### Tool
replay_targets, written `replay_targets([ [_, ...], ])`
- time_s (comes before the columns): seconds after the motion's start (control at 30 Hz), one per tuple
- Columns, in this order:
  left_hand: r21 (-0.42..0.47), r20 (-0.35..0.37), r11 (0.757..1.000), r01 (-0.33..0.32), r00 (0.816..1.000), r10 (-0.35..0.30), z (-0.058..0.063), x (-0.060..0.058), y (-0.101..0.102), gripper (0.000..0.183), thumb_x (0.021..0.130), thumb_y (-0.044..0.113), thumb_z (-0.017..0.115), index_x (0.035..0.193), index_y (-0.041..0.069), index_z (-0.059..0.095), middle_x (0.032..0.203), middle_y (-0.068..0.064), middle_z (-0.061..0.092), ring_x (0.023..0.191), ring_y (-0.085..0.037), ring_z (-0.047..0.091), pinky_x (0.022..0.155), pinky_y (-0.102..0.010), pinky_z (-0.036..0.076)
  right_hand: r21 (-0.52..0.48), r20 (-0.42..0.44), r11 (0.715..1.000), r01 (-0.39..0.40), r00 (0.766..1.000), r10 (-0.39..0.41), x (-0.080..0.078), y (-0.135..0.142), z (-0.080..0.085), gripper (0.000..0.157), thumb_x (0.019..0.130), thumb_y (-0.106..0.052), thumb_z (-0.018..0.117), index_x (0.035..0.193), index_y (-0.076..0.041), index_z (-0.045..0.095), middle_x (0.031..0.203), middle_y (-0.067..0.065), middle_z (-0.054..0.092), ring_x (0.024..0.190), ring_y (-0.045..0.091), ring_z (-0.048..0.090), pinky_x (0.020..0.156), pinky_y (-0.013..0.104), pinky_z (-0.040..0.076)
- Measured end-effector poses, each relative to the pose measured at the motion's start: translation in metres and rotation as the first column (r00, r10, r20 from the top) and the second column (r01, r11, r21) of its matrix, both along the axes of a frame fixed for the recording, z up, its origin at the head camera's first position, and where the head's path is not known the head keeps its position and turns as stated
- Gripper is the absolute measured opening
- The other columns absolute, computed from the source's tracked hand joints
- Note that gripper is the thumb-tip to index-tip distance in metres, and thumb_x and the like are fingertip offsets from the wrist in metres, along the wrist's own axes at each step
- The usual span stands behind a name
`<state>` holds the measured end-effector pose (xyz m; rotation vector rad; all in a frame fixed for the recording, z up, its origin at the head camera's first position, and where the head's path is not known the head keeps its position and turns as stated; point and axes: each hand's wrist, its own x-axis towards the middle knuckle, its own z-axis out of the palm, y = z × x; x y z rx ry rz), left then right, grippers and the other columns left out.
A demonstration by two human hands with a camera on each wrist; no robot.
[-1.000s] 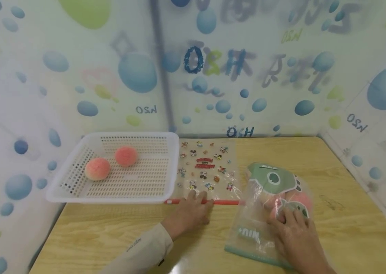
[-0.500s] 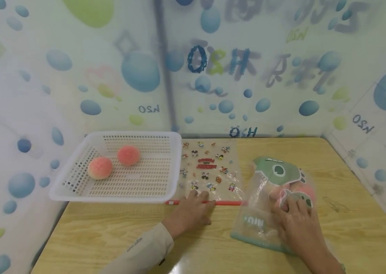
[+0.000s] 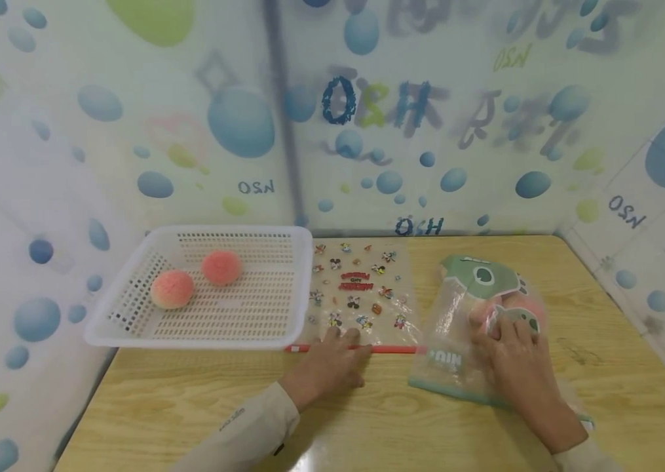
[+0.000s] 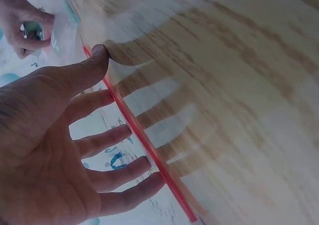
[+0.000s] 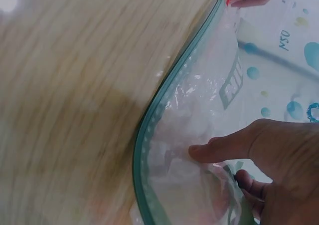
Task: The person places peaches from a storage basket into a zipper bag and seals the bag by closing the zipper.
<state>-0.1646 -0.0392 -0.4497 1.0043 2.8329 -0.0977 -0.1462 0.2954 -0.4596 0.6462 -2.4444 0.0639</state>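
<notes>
My right hand [image 3: 517, 357] grips the film of a clear zip bag [image 3: 447, 328] with a green cartoon print and a green zip edge. A pink, peach-like item [image 3: 525, 303] shows inside this bag; its lower part is hidden by print and fingers. In the right wrist view the bag's green zip edge [image 5: 137, 170] curves beside my thumb [image 5: 202, 152]. My left hand [image 3: 329, 370] rests with spread fingers on the red zip edge [image 3: 397, 349] of a flat clear bag [image 3: 361, 265] printed with Mickey characters. The left wrist view shows the fingertips [image 4: 144, 162] along that red edge.
A white perforated plastic basket [image 3: 303, 288] stands at the left and holds two peach-like pink balls [image 3: 173, 289]. The wooden table [image 3: 367, 419] ends at a bubble-printed curtain [image 3: 367, 190] behind and at both sides.
My right hand has slid the green-printed bag away from me and slightly right across the table. My left hand has stayed at the red zip edge.
</notes>
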Motion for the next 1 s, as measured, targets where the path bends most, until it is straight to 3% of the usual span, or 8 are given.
replay_targets([
  [0.13,0.000,0.012,1.000,0.008,1.000,-0.008,0.001,0.000,0.000,0.053,0.092,0.050,0.071,0.137,0.025,0.059,0.139,-0.008,0.051,0.121,-0.033,0.051,0.086,-0.049,0.055,-0.027,0.061,0.999,0.018,0.998,-0.016,-0.007,0.005,-0.005,0.040,0.074,-0.017,0.078,0.114,-0.013,0.075,0.087,0.007,0.040,0.075,0.034,0.043,0.056,0.047,0.036],
  [0.3,-0.011,0.029,1.000,-0.002,1.000,0.003,-0.001,-0.001,0.002,0.055,0.091,0.050,0.072,0.138,0.026,0.060,0.138,-0.007,0.052,0.121,-0.034,0.052,0.087,-0.051,0.055,-0.009,0.076,1.000,0.002,0.997,-0.001,-0.017,0.012,-0.009,0.045,0.069,-0.018,0.087,0.113,-0.015,0.077,0.091,0.012,0.044,0.078,0.037,0.047,0.057,0.048,0.039],
  [0.47,-0.032,0.040,0.999,-0.020,0.999,0.021,-0.001,-0.002,0.003,0.056,0.092,0.051,0.070,0.142,0.028,0.058,0.140,-0.006,0.050,0.124,-0.035,0.050,0.091,-0.054,0.053,-0.009,0.095,0.999,-0.033,0.995,0.034,-0.028,0.022,-0.005,0.042,0.062,-0.012,0.092,0.102,-0.016,0.079,0.091,0.012,0.045,0.079,0.036,0.047,0.061,0.050,0.040],
  [0.67,-0.051,0.034,0.998,-0.020,0.999,0.021,-0.002,-0.002,0.005,0.057,0.092,0.052,0.068,0.143,0.029,0.056,0.140,-0.007,0.049,0.125,-0.035,0.050,0.091,-0.054,0.053,-0.041,0.171,0.998,0.046,0.985,-0.038,-0.031,0.036,0.001,0.043,0.055,0.002,0.087,0.093,-0.017,0.076,0.092,0.011,0.044,0.088,0.039,0.048,0.073,0.058,0.040],
  [0.8,-0.069,0.028,0.997,-0.025,0.999,0.027,-0.002,-0.001,0.006,0.057,0.092,0.053,0.068,0.143,0.030,0.055,0.140,-0.006,0.049,0.125,-0.035,0.050,0.090,-0.053,0.054,-0.073,0.170,0.995,0.074,0.984,-0.061,-0.034,0.039,-0.002,0.039,0.059,0.006,0.080,0.091,-0.016,0.073,0.092,0.012,0.045,0.093,0.043,0.048,0.078,0.067,0.039],
  [1.0,-0.076,0.023,0.997,-0.029,0.999,0.030,-0.002,-0.001,0.006,0.057,0.092,0.054,0.069,0.142,0.031,0.055,0.140,-0.006,0.049,0.124,-0.035,0.051,0.088,-0.052,0.055,-0.118,0.098,0.991,0.063,0.994,-0.052,-0.041,0.040,-0.012,0.019,0.075,-0.002,0.076,0.090,-0.013,0.069,0.091,0.013,0.045,0.094,0.044,0.047,0.072,0.066,0.041],
])
